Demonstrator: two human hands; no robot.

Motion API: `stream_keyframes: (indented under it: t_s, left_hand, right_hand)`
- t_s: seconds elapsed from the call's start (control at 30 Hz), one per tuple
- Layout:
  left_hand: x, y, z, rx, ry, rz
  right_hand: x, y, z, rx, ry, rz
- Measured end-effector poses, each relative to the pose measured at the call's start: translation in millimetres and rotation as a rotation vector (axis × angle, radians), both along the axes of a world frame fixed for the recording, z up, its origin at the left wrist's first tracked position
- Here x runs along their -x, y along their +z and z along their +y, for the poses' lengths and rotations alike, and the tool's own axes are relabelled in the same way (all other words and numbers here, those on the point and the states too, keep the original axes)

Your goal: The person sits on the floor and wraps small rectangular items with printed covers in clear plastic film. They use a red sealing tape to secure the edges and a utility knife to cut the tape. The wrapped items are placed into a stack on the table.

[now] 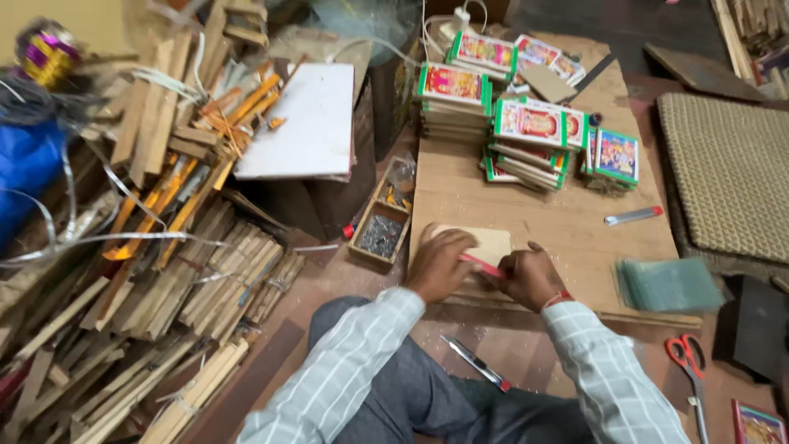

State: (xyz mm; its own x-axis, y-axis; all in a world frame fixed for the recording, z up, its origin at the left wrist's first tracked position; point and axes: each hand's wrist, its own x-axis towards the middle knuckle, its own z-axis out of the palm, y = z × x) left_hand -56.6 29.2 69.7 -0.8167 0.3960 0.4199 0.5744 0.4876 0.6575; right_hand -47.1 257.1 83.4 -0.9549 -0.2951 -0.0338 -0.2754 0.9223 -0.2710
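On the wooden board [567, 234], the left hand [438, 265] is pressing its curled fingers onto a pale card [491, 243] while the right hand [530, 278] is pinching a red knife [482, 265] against the card's edge.

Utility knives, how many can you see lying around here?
2 lying loose: one utility knife on the wooden board right of the hands, another knife on the floor by the person's knee. Others may be hidden in clutter.
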Motion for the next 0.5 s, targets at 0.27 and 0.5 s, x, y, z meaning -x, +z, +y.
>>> stream_keyframes:
  t_s: [0.27,0.5]
  left_hand:
    - [28.0,-6.5,32.9,0.161,-0.043,-0.265]
    - [30.1,0.3,34.4,0.238,0.052,-0.429]
  right_hand:
    - [-12.3,-23.7,26.3,0.331,-0.233,-0.086]
    - [-36.3,-45.7,18.8,1.116,-0.478,-0.215]
